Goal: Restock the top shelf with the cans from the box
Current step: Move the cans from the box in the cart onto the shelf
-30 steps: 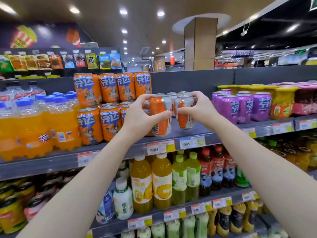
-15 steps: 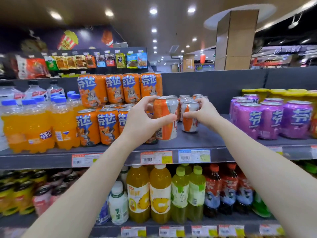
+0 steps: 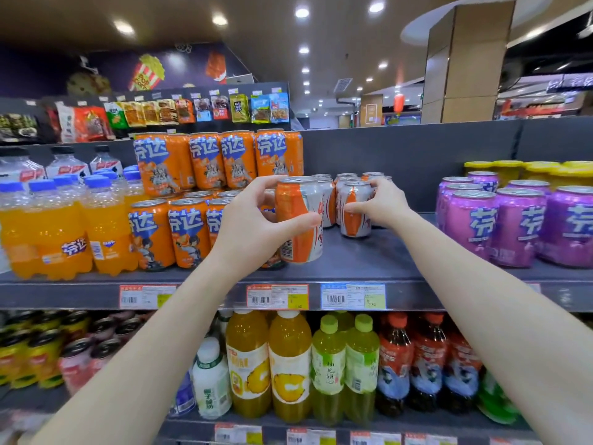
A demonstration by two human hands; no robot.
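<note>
R can (image 3: 354, 208) lowered to shelf (image 3: 385, 258), 2nd can (image 3: 300, 220) in L grip (image 3: 247, 226)

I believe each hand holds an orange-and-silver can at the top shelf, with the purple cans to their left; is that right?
Not quite: the head view shows the purple cans to the right, not the left. The rest stands: the left hand holds one orange-and-silver can and the right hand the other can, at the top shelf.

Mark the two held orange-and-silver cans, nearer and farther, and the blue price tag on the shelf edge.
nearer orange-and-silver can (image 3: 296, 199), head view, upper orange part of its side.
farther orange-and-silver can (image 3: 353, 224), head view, lower part of its side.
blue price tag (image 3: 353, 296), head view, its middle.
</note>
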